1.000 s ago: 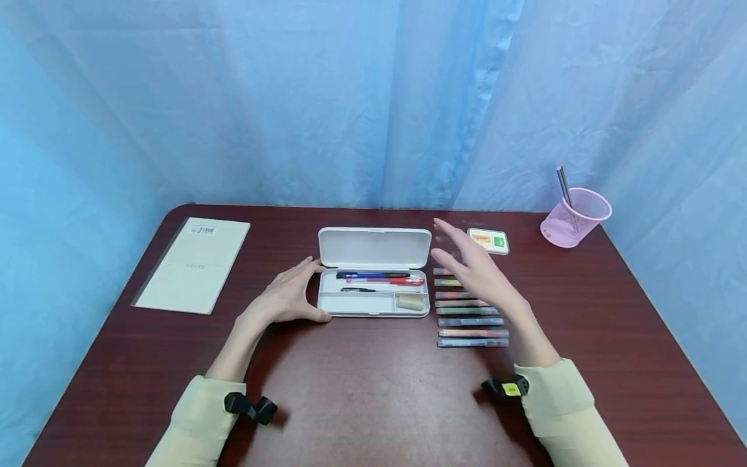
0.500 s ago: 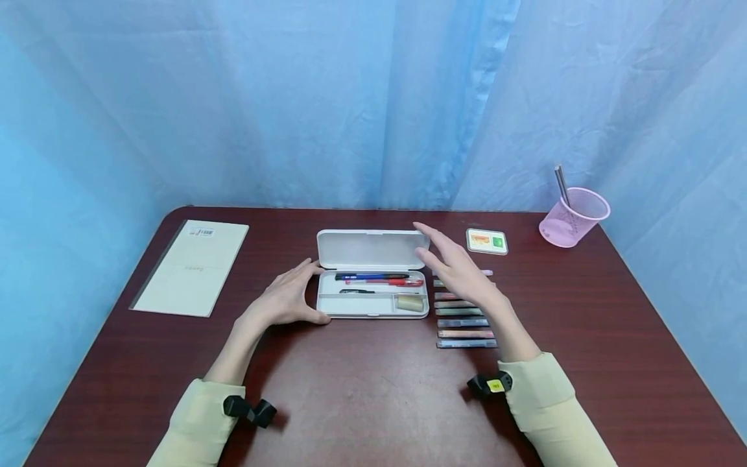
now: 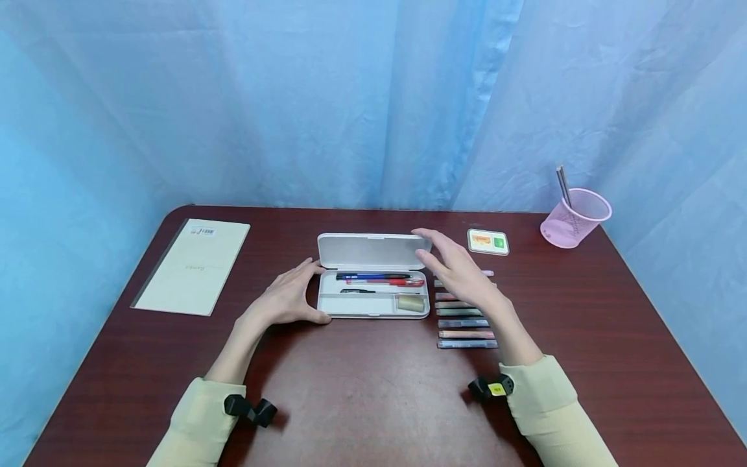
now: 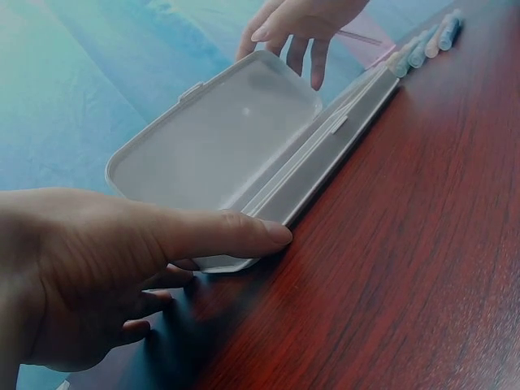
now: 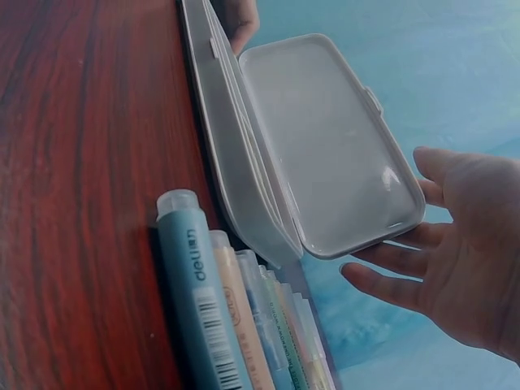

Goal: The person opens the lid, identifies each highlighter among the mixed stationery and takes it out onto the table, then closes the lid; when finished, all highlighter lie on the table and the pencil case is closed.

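A white pencil case (image 3: 356,303) lies on the table with its lid (image 3: 373,251) raised at the back. My left hand (image 3: 286,297) grips the case's left end, thumb at the front corner and fingers at the back one. At the lid's right edge is my right hand (image 3: 463,271); in the right wrist view its nearly straight fingers (image 5: 398,258) reach behind the lid, with the thumb by the rim. Inside the case lie a blue pen (image 3: 373,276), a red-capped pen (image 3: 405,282), a slim black-tipped pen (image 3: 357,291) and a beige block (image 3: 410,303).
Several capped markers (image 3: 463,323) lie in a row right of the case, partly under my right forearm. Behind them is a small flat card-like case (image 3: 487,241). A pink mesh pen cup (image 3: 566,227) stands at the back right, a notebook (image 3: 195,266) at the left.
My right hand has moved left from above the markers to the lid's right edge. The lid's top edge has come slightly lower. The left hand has stayed in place.
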The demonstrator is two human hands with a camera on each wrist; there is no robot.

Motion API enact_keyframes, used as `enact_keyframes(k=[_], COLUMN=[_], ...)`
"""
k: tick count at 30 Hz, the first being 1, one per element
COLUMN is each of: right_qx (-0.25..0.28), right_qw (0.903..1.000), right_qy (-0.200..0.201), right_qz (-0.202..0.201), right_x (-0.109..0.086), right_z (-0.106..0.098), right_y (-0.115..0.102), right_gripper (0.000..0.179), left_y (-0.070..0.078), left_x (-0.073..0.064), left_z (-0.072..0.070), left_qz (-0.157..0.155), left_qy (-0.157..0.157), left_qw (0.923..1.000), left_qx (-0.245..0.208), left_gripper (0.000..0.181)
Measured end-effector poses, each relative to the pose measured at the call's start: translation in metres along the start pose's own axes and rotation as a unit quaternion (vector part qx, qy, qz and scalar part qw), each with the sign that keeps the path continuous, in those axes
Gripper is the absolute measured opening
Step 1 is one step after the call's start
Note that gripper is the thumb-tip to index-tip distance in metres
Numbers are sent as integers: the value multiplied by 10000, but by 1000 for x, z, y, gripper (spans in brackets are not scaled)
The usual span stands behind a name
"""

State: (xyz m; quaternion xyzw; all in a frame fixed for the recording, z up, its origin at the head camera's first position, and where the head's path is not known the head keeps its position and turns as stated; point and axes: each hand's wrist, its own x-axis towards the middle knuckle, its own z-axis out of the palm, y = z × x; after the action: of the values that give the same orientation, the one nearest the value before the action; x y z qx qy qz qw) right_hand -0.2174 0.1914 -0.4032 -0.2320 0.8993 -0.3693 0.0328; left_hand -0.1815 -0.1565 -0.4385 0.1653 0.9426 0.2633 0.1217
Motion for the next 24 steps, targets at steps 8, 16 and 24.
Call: enact_keyframes(k=[8,16,24], right_qx=[-324,-507,-781], right_qw=[9994,9986,9965], right_qy=[-29,-39,-147], right_qz=[-138,-160,-270], right_x=[-1,-1,-5], right_z=[0,1,8], right_y=[-6,-9,-10], right_gripper=[45,39,35], left_y=[0,-2,-4], left_x=[2,6,3], left_z=[1,2,-14], left_qz=[9,-172,251], left_qy=[20,-64,124], left_qw=[10000,9996,9922], left_qx=[16,-194,-1212], left_gripper=[94,114,102])
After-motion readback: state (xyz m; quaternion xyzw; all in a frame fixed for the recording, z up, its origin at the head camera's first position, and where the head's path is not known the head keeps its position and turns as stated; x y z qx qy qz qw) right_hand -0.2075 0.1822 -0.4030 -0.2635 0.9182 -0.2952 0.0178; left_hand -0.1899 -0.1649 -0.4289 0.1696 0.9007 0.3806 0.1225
